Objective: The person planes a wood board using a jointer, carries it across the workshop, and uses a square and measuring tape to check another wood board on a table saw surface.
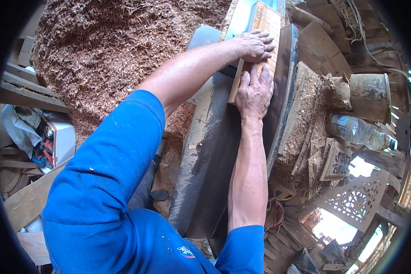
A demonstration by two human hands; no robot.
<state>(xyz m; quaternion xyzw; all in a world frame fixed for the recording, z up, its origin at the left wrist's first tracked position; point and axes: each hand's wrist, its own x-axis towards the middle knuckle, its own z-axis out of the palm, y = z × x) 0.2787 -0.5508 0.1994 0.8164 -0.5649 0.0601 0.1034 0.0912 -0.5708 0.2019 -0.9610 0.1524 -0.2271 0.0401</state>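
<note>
Head view: I'm resting my left hand (254, 45) and right hand (255, 95), close together, on a board (266, 19).
Shavings (109, 50) are lying left of it.

The board (266, 23) is banded in pale tan and orange-brown grain. The table (212, 182) is coloured dark grey, streaked with paler patches, its far end tinted light blue. Bright blue is worn in the shirt (100, 169). The shavings (123, 41) are toned reddish brown; the brown panel (368, 199) is pierced with a scrolling pattern.

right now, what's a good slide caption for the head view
Left hand and right hand on a wooden board, shavings heaped at left.
</note>
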